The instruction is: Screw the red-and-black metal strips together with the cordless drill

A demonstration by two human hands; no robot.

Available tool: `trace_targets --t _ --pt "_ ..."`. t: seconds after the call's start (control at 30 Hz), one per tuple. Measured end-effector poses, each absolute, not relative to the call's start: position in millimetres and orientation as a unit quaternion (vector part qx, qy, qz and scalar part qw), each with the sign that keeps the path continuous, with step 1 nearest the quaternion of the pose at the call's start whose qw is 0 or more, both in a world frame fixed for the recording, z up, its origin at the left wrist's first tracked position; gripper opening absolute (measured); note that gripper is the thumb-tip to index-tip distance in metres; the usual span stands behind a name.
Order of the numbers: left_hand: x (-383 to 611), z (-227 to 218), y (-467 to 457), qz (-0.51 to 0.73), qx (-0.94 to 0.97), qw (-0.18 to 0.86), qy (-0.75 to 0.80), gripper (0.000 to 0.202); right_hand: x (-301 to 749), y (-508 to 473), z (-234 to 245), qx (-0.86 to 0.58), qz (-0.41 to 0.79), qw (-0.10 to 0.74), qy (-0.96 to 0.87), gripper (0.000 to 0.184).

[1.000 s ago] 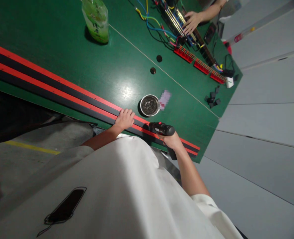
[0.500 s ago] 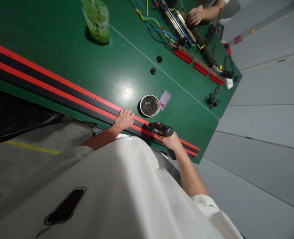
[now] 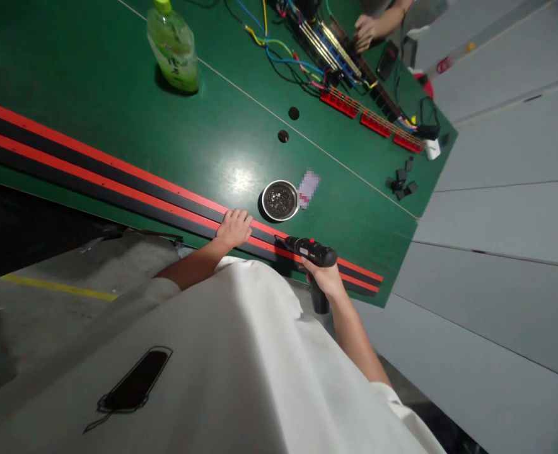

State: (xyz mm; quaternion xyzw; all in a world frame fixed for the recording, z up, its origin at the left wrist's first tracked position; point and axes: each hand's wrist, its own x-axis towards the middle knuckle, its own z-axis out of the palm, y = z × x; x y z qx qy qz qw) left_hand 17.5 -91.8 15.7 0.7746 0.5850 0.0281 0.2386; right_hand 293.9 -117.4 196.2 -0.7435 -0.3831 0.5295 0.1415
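My right hand [image 3: 326,279] is wrapped round the grip of a black electric screwdriver [image 3: 309,250] whose tip points at the long red and black strip [image 3: 118,180] lying along the near edge of the green table [image 3: 118,107]. On that strip, just left of the tool's tip, rests my left hand [image 3: 234,227] with its fingers curled down onto it. Behind both hands stands a small round metal dish [image 3: 279,200] with dark small parts in it.
A green drink bottle [image 3: 173,45] stands at the far left. At the far right another person's hand [image 3: 364,31] works on a board with coloured wires and red terminal blocks [image 3: 372,123]. Small black parts [image 3: 400,183] lie near the table's right edge. Two holes [image 3: 288,124] mark the tabletop.
My view has tilted, so everything sits a little higher in the frame. The screwdriver has shifted slightly right along the strip. The other person's hand has drawn back.
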Motion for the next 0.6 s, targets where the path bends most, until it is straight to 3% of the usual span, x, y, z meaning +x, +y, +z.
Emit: trace_targets --t 0.2,0.3,0.43,0.6 --pt "30 15 -88 0.077 0.783 0.300 0.539 0.026 306 -153 196 -0.750 0.557 0.223 -0.278 0.053" --pt "54 21 -80 0.142 0.694 0.417 0.570 0.025 311 -166 194 -0.737 0.589 0.247 -0.221 0.050" --pt "77 32 -73 0.202 0.430 0.675 0.565 0.018 315 -176 195 -0.708 0.625 0.283 -0.171 0.049" --pt "76 45 -78 0.186 0.346 0.751 0.532 0.028 318 -182 195 -0.683 0.650 0.310 -0.125 0.047"
